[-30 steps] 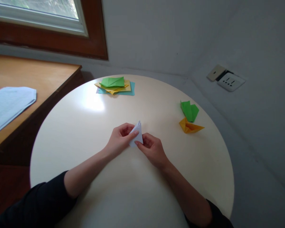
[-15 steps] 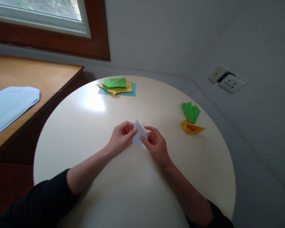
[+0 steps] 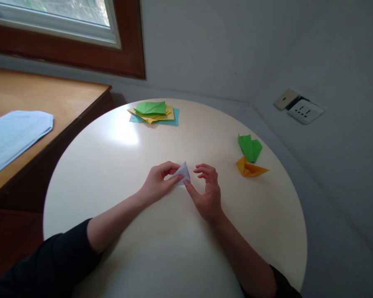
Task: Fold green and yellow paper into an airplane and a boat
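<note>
The white paper [image 3: 182, 173], folded into a small triangle, sits near the middle of the round desk [image 3: 118, 136], low against the surface, point up. The left hand [image 3: 160, 182] is closed on it, pinching its left side between thumb and fingertips. The right hand [image 3: 207, 188] is just beside it, thumb touching or nearly touching the lower right edge; its fingers are curled and spread above the desk, gripping nothing.

Well to the right lie two folded pieces, a green one [image 3: 250, 147] and an orange one [image 3: 250, 167], touching or almost so, near the desk's edge. At the far side is a flat stack of sheets [image 3: 153, 112]: green on top, yellow beneath, blue at the bottom. Left of the round desk is a wooden surface with printed papers [image 3: 14, 134] on it, under a window [image 3: 56, 16]. A wall socket [image 3: 304, 111] sits on the right wall.

Risks, as I judge them: the paper is held from one side only, so the folded layers could spring open or slide out of line, and a crease pressed then would land crooked. The desk looks glossy, so the piece might skid under a pressing finger. A hard pinch could dent or tear the tip.
</note>
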### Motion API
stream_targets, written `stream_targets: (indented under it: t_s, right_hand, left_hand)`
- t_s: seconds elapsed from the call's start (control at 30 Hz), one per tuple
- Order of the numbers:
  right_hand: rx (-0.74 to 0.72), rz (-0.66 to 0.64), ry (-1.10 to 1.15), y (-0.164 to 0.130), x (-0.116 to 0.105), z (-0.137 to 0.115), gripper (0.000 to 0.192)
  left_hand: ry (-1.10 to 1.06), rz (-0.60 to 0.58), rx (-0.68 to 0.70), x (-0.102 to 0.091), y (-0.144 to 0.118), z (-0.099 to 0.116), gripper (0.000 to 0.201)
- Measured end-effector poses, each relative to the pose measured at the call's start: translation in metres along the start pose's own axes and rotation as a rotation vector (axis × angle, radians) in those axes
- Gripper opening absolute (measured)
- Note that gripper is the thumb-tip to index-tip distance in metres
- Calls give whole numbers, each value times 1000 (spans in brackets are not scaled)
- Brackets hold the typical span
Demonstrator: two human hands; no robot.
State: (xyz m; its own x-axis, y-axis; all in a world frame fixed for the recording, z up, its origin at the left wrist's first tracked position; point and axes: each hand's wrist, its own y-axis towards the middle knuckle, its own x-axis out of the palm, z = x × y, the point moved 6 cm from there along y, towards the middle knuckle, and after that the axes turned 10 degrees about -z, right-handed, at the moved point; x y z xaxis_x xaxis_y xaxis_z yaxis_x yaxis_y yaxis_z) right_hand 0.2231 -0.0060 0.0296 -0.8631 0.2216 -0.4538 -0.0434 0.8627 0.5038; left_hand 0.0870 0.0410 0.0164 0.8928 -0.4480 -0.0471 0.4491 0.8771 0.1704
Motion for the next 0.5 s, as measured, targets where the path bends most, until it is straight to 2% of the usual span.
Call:
stream_targets:
  t_s: [0.13,0.23,0.5]
  right_hand:
    - [-57,54,-6,0,-5,-9,19]
    - [-88,72,0,-1,-7,-13,15]
    - [-127,40,-39,-1,-8,-20,15]
  left_hand:
    - [242,6,177,0,-4,13,9]
    - [340,-13,270,3,-7,19,11]
    - [428,-18,335,7,-10,26,12]
